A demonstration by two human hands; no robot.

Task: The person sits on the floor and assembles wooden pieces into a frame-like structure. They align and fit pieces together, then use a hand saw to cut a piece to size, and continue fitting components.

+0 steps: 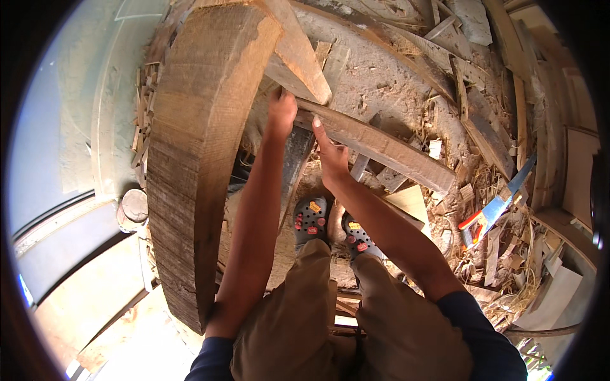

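Gripped at its near end by the right hand (332, 155), a long wooden board (381, 147) is held slanting over the sawdust-strewn floor (381, 76). Its end is also met by the left hand (281, 109), though whether those fingers are closed cannot be told. A thick rough plank (194, 146) is seen just left of both arms.

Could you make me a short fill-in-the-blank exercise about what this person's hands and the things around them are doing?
1. Both the left hand and the right hand reach toward a long wooden ____ lying across the debris.
2. The hand saw on the wood scraps has a red and ____ handle.
3. The big curved timber slab stands on the person's ____ side.
4. The person wears grey ____ on the feet.

Missing words: plank; blue; left; clogs
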